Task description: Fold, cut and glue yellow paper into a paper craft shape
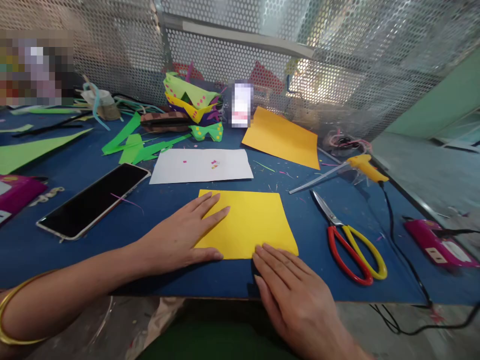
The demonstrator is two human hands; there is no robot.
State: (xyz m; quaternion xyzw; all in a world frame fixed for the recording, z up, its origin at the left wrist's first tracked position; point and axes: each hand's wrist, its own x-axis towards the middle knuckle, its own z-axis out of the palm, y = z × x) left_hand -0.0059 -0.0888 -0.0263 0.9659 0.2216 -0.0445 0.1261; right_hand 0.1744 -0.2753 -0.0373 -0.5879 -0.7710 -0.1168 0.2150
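A yellow sheet (255, 220), which looks like craft foam or paper, lies flat near the front edge of the blue table. My left hand (183, 230) rests on its left side with the fingers spread. On the front right edge of the sheet, my right hand (288, 277) presses down with its fingers stretched out side by side. Neither hand grips anything. Just to the right lie scissors (339, 225) with one red and one yellow handle, blades pointing away from me. Behind the yellow sheet is a white paper (202, 167) with tiny coloured scraps on it.
A glue gun (365, 167) with its cord lies at the right, near a magenta box (438, 242). An orange sheet (285, 137) is at the back. Left are a phone (93, 200) and green strips (131, 147). Decorated paper pieces (193, 97) stand before a perforated metal screen (240, 45).
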